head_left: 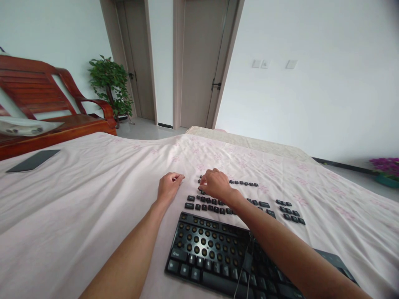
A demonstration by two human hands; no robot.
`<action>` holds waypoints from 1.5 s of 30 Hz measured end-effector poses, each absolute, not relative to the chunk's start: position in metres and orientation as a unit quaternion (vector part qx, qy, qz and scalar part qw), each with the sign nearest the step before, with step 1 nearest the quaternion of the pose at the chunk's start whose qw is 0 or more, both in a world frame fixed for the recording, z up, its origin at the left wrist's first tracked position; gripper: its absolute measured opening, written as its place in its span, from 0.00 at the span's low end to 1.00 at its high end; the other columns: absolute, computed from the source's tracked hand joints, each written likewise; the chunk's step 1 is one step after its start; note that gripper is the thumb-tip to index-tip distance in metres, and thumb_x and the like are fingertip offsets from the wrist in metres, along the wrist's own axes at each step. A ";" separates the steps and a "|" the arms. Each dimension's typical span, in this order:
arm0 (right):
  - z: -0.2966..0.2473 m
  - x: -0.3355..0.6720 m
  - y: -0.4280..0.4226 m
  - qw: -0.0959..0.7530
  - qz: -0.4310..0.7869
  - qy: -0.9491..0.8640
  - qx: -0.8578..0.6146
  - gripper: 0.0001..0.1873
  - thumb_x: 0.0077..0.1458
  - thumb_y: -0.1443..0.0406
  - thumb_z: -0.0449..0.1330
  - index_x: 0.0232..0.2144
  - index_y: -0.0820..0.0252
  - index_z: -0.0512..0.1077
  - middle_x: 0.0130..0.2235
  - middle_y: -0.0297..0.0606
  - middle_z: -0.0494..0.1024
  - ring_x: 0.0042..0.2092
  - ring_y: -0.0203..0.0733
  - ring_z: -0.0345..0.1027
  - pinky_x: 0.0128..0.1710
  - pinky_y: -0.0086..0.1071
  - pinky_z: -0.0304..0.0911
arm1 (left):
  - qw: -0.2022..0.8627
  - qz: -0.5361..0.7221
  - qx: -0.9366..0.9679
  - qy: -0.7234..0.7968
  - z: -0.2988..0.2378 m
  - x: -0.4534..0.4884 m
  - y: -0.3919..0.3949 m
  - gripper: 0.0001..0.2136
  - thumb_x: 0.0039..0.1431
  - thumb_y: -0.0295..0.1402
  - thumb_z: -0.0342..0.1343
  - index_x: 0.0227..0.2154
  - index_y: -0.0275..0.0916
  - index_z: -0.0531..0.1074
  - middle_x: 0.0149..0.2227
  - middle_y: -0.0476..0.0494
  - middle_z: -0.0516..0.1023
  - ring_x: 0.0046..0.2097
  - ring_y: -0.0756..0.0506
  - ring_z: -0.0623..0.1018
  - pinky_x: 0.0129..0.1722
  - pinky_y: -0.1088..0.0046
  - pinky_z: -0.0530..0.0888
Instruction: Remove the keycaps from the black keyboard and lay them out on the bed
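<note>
My right hand [215, 182] is over the rows of loose black keycaps, thumb and finger closed on a keycap [200, 189] at the left end of a row. Left of it, my left hand [170, 187] hovers over the cloth with its fingertips pressed together; whether something small is in them I cannot make out. Nearer to me lies a black keyboard [215, 245], its upper rows bare of caps and its lower rows still capped. A keycap puller with wire loops [247, 262] rests across it. My right forearm hides part of the keyboard and some keycaps.
Pink floral cloth [131, 207] with creases covers the surface. A small keycap group [289, 212] sits to the right. At the far left lies a dark flat panel [33, 160]. Beyond stand a wooden bench [40, 89], a potted plant [109, 81] and two doors.
</note>
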State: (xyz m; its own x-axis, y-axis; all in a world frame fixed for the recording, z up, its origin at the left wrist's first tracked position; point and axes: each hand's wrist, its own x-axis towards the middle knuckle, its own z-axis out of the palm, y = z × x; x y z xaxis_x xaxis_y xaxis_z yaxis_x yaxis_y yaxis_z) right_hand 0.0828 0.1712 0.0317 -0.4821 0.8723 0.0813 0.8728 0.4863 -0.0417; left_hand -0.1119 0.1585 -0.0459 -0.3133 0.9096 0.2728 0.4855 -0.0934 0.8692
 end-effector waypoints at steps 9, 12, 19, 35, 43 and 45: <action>0.022 0.084 0.171 0.069 0.012 -0.861 -0.504 0.10 0.53 0.58 0.59 0.34 0.53 0.79 0.40 0.38 0.78 0.46 0.47 0.64 0.42 0.35 0.57 | 0.203 0.496 0.547 0.643 -0.046 -0.112 0.158 0.12 0.53 0.42 0.56 0.30 0.40 0.79 0.34 0.46 0.81 0.34 0.46 0.78 0.36 0.73 0.70; 0.021 0.079 0.171 0.054 0.000 -0.866 -0.498 0.10 0.51 0.59 0.61 0.36 0.53 0.78 0.41 0.39 0.78 0.46 0.48 0.64 0.43 0.36 0.56 | 0.200 0.494 0.550 0.643 -0.046 -0.112 0.158 0.13 0.53 0.43 0.56 0.30 0.40 0.79 0.34 0.46 0.81 0.34 0.46 0.78 0.37 0.73 0.70; 0.017 0.069 0.173 0.071 -0.037 -0.870 -0.487 0.07 0.53 0.62 0.62 0.35 0.53 0.77 0.42 0.37 0.78 0.47 0.46 0.64 0.43 0.35 0.55 | 0.201 0.488 0.555 0.643 -0.047 -0.113 0.159 0.14 0.54 0.44 0.55 0.31 0.40 0.79 0.35 0.46 0.81 0.35 0.46 0.78 0.37 0.72 0.70; 0.034 0.078 0.170 0.057 0.033 -0.878 -0.474 0.11 0.52 0.57 0.63 0.38 0.49 0.79 0.38 0.34 0.79 0.45 0.46 0.65 0.42 0.34 0.58 | 0.206 0.497 0.546 0.642 -0.040 -0.111 0.155 0.13 0.53 0.42 0.56 0.30 0.40 0.79 0.34 0.45 0.81 0.34 0.46 0.77 0.37 0.72 0.70; 0.033 0.073 0.164 0.034 -0.012 -0.899 -0.437 0.07 0.53 0.62 0.62 0.36 0.50 0.79 0.42 0.36 0.77 0.47 0.46 0.63 0.44 0.35 0.56 | 0.203 0.497 0.552 0.638 -0.044 -0.112 0.157 0.14 0.53 0.43 0.55 0.31 0.39 0.79 0.35 0.45 0.81 0.34 0.46 0.77 0.37 0.72 0.70; 0.032 0.073 0.165 0.019 -0.014 -0.899 -0.437 0.07 0.54 0.63 0.61 0.35 0.50 0.80 0.41 0.36 0.78 0.47 0.47 0.63 0.44 0.35 0.55 | 0.202 0.498 0.553 0.637 -0.045 -0.112 0.158 0.13 0.53 0.43 0.55 0.30 0.39 0.79 0.35 0.45 0.81 0.34 0.46 0.77 0.37 0.72 0.70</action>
State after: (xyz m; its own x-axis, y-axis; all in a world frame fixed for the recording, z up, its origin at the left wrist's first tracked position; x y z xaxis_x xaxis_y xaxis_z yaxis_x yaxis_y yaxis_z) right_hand 0.0727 0.1653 0.0316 -0.6173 0.7853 0.0468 0.7864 0.6176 0.0089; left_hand -0.1122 0.1576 -0.0451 -0.3073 0.9053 0.2932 0.5028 -0.1072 0.8577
